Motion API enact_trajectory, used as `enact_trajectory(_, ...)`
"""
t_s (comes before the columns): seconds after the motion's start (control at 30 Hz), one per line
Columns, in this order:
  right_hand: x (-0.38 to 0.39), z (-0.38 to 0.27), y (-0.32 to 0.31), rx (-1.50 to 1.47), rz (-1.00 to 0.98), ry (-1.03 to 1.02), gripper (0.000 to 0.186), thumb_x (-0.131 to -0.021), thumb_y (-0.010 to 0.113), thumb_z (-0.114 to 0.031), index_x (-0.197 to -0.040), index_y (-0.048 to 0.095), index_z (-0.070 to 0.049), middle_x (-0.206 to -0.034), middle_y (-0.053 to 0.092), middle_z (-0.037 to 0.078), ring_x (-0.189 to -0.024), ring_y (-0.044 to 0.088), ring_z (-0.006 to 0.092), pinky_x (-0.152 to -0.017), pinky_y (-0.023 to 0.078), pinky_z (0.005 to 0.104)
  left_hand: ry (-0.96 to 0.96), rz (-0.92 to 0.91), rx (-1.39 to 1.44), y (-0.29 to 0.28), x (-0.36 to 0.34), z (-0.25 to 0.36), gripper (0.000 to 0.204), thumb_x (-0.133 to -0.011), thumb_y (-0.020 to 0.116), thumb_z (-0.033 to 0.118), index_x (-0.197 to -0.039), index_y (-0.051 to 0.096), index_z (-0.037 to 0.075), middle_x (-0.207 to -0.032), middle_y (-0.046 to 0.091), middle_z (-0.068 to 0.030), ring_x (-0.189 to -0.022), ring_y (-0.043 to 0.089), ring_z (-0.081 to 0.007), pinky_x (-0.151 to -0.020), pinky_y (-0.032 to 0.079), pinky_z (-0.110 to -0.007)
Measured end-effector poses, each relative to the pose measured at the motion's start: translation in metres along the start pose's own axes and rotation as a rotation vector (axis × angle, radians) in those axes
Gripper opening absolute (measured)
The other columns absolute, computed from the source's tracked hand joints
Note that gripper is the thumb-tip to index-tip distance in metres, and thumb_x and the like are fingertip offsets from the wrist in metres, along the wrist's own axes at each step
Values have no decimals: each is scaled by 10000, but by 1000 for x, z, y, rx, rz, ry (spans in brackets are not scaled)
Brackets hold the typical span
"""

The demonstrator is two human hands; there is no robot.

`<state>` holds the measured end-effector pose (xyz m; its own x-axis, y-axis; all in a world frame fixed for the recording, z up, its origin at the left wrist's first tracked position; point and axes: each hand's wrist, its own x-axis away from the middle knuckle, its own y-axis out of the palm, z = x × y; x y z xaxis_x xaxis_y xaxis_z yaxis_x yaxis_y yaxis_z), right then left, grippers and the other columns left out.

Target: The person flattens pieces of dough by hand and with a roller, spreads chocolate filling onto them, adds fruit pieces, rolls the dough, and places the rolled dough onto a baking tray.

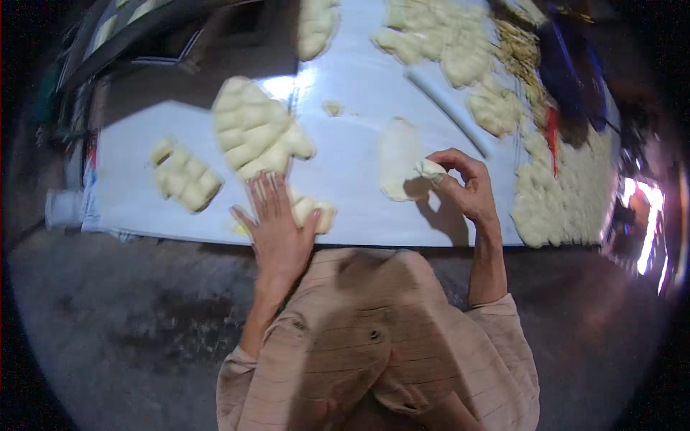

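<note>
My left hand lies with fingers spread on pale dough pieces near the table's front edge. Its fingertips touch the lower end of a large cluster of joined dough pieces; another dough lump shows beside the thumb. My right hand pinches a small pale piece of dough between thumb and fingers, raised over the table. Just left of it lies a thin, flat, oblong sheet of dough. Whether the pinched piece joins that sheet cannot be made out.
On the white table, a smaller dough cluster lies at left. A grey rod rests at right, near more dough. Many dough pieces cover the right end, beside a red strip. Dough also lies at the back.
</note>
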<state>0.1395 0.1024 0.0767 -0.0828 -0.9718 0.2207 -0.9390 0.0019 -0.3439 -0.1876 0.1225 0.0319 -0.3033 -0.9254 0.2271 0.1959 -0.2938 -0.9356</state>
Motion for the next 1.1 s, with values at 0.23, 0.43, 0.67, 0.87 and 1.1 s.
enact_trajectory(0.23, 66, 40, -72, 402, 155, -38, 367, -835, 728, -188, -1149, 668, -7, -1037, 684, 137, -941, 656, 279, -871, 512, 356, 189, 227, 57, -4, -7, 25, 786, -935, 647, 418, -1562, 309, 86, -1622, 231, -236, -1503, 155, -469, -1131, 18, -739)
enact_trajectory(0.43, 72, 70, -96, 606, -66, -215, 458, -813, 727, -195, -1238, 627, -54, -1221, 629, 164, -1157, 576, 351, -984, 460, 438, 685, 51, 136, 22, -12, 151, 548, -935, 662, 282, -1421, 504, 83, -1499, 455, -155, -1414, 406, -347, -1168, 182, -661)
enact_trajectory(0.67, 89, 106, -117, 627, -64, -444, 797, -922, 601, -535, -1489, 401, -12, -1521, 434, 203, -1422, 393, 370, -1177, 254, 530, 692, 66, 127, 80, -1, 253, 722, -913, 637, 423, -1495, 418, 57, -1575, 382, -131, -1469, 341, -283, -1176, 202, -635)
enact_trajectory(0.87, 88, 127, -104, 923, -85, -447, 823, -957, 386, -680, -1519, 387, -78, -1588, 364, 133, -1487, 292, 319, -1194, 75, 653, 506, 88, -13, 97, 5, 263, 851, -876, 636, 538, -1536, 362, 76, -1609, 311, -161, -1504, 277, -292, -1150, 146, -700)
enact_trajectory(1.1, 53, 102, -126, 575, 26, -557, 560, -926, 648, -396, -1364, 557, -59, -1429, 520, 167, -1299, 501, 371, -1103, 348, 554, 511, 82, -20, 99, 17, 267, 854, -894, 589, 604, -1534, 357, 89, -1607, 294, -197, -1487, 285, -370, -1123, 161, -727)
